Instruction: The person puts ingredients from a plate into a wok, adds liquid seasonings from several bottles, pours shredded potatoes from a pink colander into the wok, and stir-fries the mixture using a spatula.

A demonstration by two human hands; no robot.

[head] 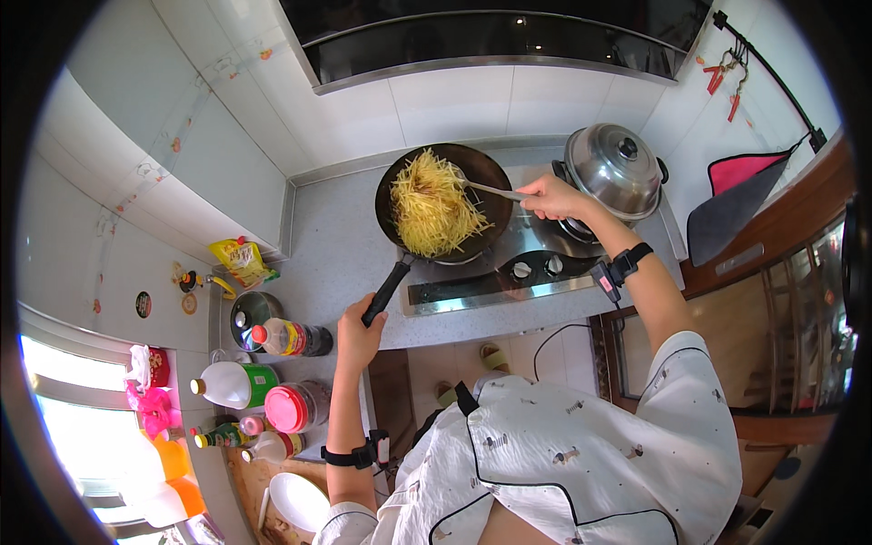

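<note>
A dark wok (494, 204) stands on the left side of the gas stove (449, 286). It is filled with a heap of pale yellow shredded food (436, 211), perhaps potato, with brownish streaks near the top. My left hand (359, 334) grips the wok's black handle (387, 293). In my right hand (553, 197) is the handle of a metal spatula (492, 190), whose head is partly hidden at the right edge of the heap. A domed steel lidded pot (610, 170) stands beyond my right hand.
Left of the wok, the counter holds a glass lid (255, 317), a dark sauce bottle (296, 338), a white jug (235, 385), a red-lidded jar (289, 409) and a yellow pouch (244, 261). A white plate (298, 502) lies nearer me. Cloths (739, 204) hang at the right.
</note>
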